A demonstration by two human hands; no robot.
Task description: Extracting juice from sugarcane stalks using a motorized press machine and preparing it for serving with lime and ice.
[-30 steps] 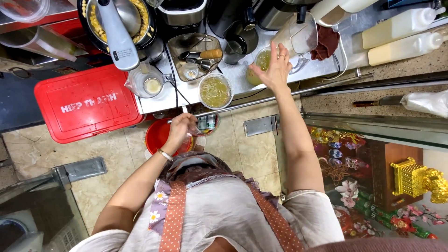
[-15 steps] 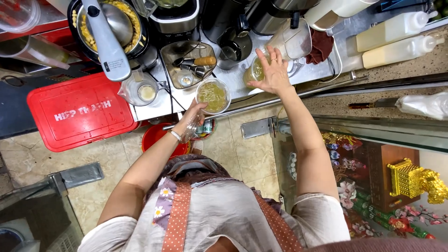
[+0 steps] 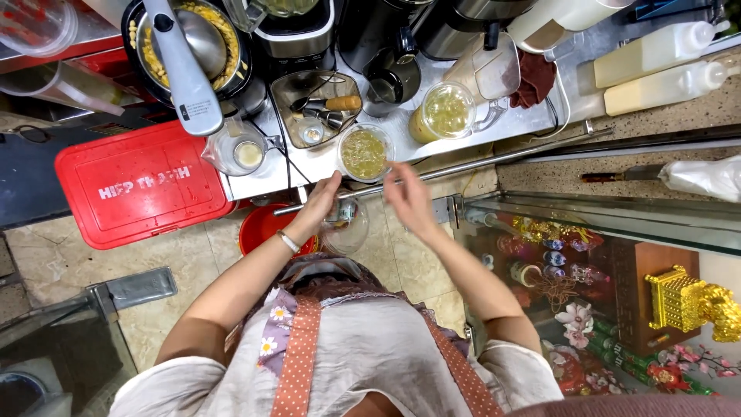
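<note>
Just below the steel counter [image 3: 401,127] edge, the left hand [image 3: 320,207] grips a clear cup [image 3: 345,225], fingers curled round its upper wall, the cup hanging off the counter over the tiled floor [image 3: 193,270]. The right hand [image 3: 407,202] is beside it, close but apart, fingers loosely spread and clamped on nothing; whether its fingertips touch the cup's rim cannot be told. On the counter, directly above both hands, stands a bowl [image 3: 364,152] of yellow-green filling; further right on the counter is a jar [image 3: 445,112] with a pale yellow-green liquid, next to a clear pitcher [image 3: 490,71]. Left of the bowl on the counter sit a small cup [image 3: 245,150] of cream and a metal tray [image 3: 318,104] holding utensils. Behind the tray stands a pan [image 3: 193,38] of yellow kernels under a grey handle [image 3: 181,69]. Below the counter's left end lies a red box [image 3: 143,185], and a red bucket [image 3: 266,228] stands under the left wrist.
</note>
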